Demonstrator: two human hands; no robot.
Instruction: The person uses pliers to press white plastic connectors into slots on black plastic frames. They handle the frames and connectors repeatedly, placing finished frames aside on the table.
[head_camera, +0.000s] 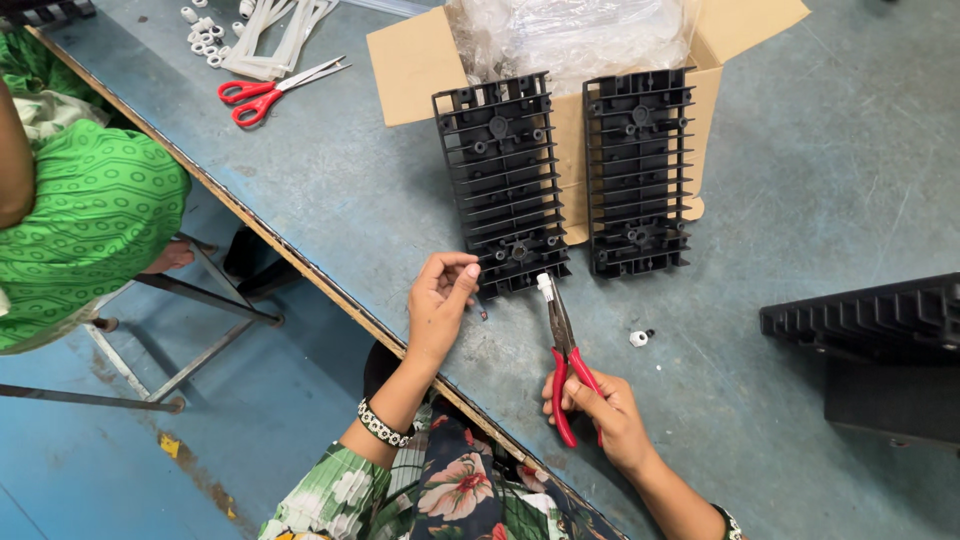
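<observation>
My right hand (600, 410) grips the red handles of a pair of pliers (562, 340). A small white plastic piece (545, 283) sits in the plier jaws, right by the lower edge of a black ribbed plastic tray (500, 180). My left hand (440, 295) rests on the table beside that tray's lower left corner, fingers curled, thumb and fingertips pinched together; what they pinch is too small to see. A second black ribbed tray (638, 170) lies to the right of the first.
Both trays lean on an open cardboard box (415, 65) holding clear plastic wrap. Red scissors (265, 90) and white plastic parts (270, 35) lie at the far left. A small white nut (638, 338) sits near the pliers. Another black part (870, 320) is at right. A person in green (80, 230) sits at left.
</observation>
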